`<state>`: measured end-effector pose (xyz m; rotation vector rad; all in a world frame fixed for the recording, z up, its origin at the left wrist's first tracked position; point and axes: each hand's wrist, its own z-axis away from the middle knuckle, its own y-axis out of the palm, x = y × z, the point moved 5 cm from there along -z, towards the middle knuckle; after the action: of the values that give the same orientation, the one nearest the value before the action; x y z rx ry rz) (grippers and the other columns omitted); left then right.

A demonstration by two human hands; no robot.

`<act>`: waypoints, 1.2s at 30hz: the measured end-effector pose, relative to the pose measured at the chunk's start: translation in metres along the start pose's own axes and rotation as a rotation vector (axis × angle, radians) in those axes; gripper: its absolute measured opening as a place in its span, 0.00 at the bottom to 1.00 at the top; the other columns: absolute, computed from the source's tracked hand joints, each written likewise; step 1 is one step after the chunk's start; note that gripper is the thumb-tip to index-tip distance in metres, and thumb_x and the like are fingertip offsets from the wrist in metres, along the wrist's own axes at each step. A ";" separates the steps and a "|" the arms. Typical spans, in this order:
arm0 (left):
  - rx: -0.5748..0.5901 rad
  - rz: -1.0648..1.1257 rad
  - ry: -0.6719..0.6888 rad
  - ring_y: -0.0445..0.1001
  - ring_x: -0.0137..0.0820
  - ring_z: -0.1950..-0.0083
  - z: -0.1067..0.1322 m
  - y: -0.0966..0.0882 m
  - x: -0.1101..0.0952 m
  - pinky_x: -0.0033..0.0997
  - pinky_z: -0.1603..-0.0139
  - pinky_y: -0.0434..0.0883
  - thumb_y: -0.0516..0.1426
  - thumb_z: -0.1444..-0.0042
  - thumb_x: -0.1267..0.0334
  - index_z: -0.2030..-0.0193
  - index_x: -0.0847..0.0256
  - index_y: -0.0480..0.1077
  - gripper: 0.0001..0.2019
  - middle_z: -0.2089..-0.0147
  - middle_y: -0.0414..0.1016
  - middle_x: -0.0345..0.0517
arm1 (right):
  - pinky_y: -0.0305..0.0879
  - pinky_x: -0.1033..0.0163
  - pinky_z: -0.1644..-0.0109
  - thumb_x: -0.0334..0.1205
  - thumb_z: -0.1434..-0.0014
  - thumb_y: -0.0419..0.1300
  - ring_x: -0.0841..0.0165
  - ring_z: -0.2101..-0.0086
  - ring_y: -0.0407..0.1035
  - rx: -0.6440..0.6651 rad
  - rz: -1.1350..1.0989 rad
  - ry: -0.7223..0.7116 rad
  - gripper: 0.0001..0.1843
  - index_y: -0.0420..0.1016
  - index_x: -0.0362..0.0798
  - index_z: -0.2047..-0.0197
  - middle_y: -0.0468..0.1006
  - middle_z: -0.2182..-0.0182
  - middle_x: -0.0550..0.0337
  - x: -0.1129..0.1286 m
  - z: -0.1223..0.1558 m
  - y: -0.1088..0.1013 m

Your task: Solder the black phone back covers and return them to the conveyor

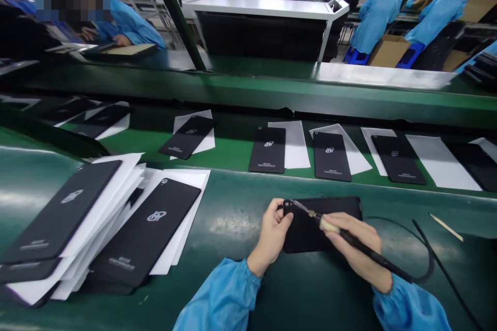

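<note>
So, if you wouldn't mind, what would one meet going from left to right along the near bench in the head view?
Stacked black phone back covers → left hand → right hand → wooden stick

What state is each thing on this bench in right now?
Left hand, gripping the black phone's top left corner.
Right hand, holding the corded tool pen-style.
Black phone, lying flat on the green bench.
Corded tool, tip at the phone's top left corner.
Row of phones, each flat on a white sheet.
Left pile of phones, overlapping, with white sheets between.
Wooden stick, lying untouched.
</note>
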<state>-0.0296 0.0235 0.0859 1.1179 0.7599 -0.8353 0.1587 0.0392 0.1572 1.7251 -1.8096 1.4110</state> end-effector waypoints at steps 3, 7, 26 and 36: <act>-0.001 0.012 -0.008 0.75 0.26 0.73 -0.001 -0.001 0.002 0.23 0.69 0.70 0.65 0.47 0.60 0.58 0.58 0.64 0.15 0.71 0.79 0.37 | 0.75 0.58 0.52 0.33 0.35 0.60 0.61 0.57 0.79 -0.113 0.116 -0.070 0.19 0.74 0.52 0.42 0.83 0.57 0.55 -0.010 0.000 -0.020; 0.012 0.000 -0.013 0.78 0.29 0.71 -0.002 -0.004 0.005 0.25 0.66 0.72 0.67 0.48 0.58 0.56 0.58 0.65 0.18 0.69 0.81 0.39 | 0.70 0.55 0.46 0.32 0.35 0.60 0.60 0.52 0.75 -0.063 0.427 -0.173 0.16 0.76 0.51 0.45 0.81 0.53 0.52 -0.034 -0.007 -0.022; -0.013 -0.167 -0.023 0.79 0.50 0.46 -0.015 -0.012 -0.004 0.53 0.39 0.72 0.67 0.50 0.49 0.56 0.60 0.69 0.22 0.48 0.81 0.58 | 0.61 0.61 0.63 0.47 0.34 0.50 0.67 0.71 0.66 -0.597 1.042 0.463 0.15 0.68 0.42 0.56 0.74 0.69 0.53 -0.157 -0.037 -0.336; 0.002 -0.163 -0.042 0.81 0.46 0.49 -0.016 -0.014 -0.002 0.45 0.43 0.75 0.68 0.52 0.49 0.58 0.60 0.71 0.21 0.49 0.82 0.56 | 0.64 0.54 0.53 0.52 0.44 0.64 0.55 0.55 0.72 -0.251 1.031 0.589 0.20 0.65 0.51 0.54 0.76 0.56 0.50 -0.221 -0.028 -0.230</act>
<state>-0.0442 0.0365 0.0776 1.0475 0.8231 -0.9936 0.4048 0.2384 0.1086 0.1042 -2.4033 1.6288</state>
